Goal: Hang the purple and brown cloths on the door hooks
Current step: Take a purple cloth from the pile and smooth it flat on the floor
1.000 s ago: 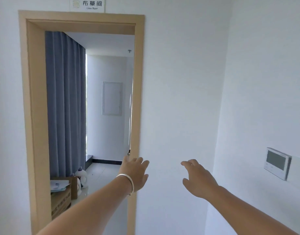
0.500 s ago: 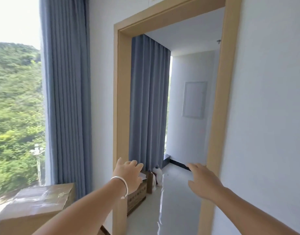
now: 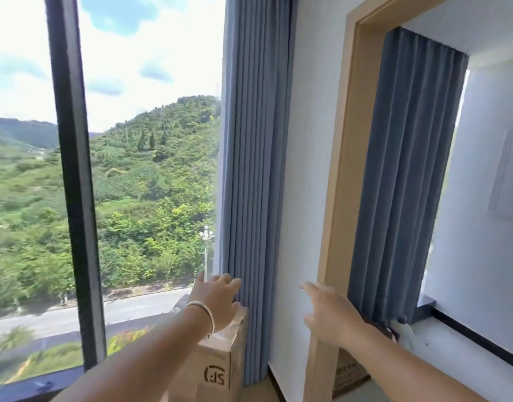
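Both hands reach forward holding nothing, fingers loosely spread: the left hand (image 3: 217,300) (a bracelet on its wrist) over a cardboard box (image 3: 217,361) beside the blue curtain (image 3: 255,169), the right hand (image 3: 327,311) before the wooden door frame (image 3: 339,198). A large window (image 3: 133,169) shows green hills; neither cloth is in view.

We see a tall window (image 3: 139,169) onto green hills, blue curtains (image 3: 253,169) beside it, a cardboard box (image 3: 217,361) below, and a wooden doorframe (image 3: 340,198).

View swung left to window (image 3: 139,169).
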A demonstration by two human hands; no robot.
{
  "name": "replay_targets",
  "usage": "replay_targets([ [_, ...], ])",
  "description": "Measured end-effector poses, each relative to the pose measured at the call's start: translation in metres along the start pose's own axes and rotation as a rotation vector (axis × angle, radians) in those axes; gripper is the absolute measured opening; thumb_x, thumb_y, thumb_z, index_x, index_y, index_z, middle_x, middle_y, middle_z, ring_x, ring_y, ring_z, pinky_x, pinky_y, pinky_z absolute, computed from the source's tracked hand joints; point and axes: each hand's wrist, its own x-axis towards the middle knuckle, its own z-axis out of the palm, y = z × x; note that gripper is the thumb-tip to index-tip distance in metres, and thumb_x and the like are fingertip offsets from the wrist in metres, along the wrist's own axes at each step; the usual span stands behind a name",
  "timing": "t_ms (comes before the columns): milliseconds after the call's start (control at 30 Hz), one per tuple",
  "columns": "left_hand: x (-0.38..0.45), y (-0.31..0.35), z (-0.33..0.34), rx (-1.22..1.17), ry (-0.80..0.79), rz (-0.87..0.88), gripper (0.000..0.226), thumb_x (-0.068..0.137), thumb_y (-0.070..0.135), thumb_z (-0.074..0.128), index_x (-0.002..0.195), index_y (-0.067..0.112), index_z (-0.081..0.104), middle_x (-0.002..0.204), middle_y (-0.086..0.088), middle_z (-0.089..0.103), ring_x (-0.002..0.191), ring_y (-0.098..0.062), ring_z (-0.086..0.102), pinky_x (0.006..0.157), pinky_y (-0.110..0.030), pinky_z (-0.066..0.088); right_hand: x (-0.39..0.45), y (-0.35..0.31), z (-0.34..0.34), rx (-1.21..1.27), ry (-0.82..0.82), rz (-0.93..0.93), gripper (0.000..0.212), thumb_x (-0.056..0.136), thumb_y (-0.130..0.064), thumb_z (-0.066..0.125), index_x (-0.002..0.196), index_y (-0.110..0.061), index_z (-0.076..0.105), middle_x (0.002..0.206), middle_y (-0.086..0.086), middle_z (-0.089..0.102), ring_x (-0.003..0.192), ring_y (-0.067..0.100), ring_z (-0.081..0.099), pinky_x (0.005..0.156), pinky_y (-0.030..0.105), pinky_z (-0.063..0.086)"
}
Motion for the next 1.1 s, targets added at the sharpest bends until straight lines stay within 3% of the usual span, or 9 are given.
replay_targets([
  [267,0.017,-0.133,0.040,0.040,-0.038,-0.223,0.057,0.096,0.052,0.038,0.147,0.031,0.027,0.153,0.003,0.035,0.136,-0.024,0.040,0.115,-0.054,0.017,0.128,-0.108,0.051,0.069,0.043,-0.232,0.057,0.092,-0.026,0.050,0.146,-0.019,0.034,0.146,-0.004,0.037,0.130,0.018,0.040,0.108,0.034,0.034],
  [567,0.006,-0.232,0.118,0.026,-0.171,-0.396,0.055,0.097,0.050,0.039,0.146,0.030,0.028,0.150,0.000,0.038,0.137,-0.021,0.037,0.115,-0.056,0.014,0.219,-0.202,0.160,0.095,-0.154,-0.441,0.058,0.091,-0.028,0.049,0.147,-0.024,0.031,0.146,-0.005,0.035,0.132,0.020,0.038,0.107,0.037,0.035],
  [833,-0.001,-0.294,0.237,-0.008,-0.347,-0.581,0.057,0.095,0.048,0.043,0.146,0.028,0.029,0.143,0.001,0.045,0.130,-0.021,0.044,0.114,-0.054,0.019,0.283,-0.247,0.308,0.175,-0.360,-0.568,0.060,0.089,-0.026,0.056,0.145,-0.026,0.036,0.146,-0.004,0.038,0.127,0.022,0.044,0.101,0.033,0.040],
  [1100,-0.002,-0.314,0.388,-0.110,-0.623,-0.707,0.055,0.096,0.049,0.038,0.146,0.028,0.030,0.145,0.003,0.043,0.129,-0.019,0.044,0.110,-0.050,0.022,0.334,-0.247,0.470,0.078,-0.593,-0.650,0.055,0.085,-0.028,0.054,0.139,-0.024,0.042,0.137,-0.002,0.046,0.119,0.021,0.049,0.098,0.032,0.039],
])
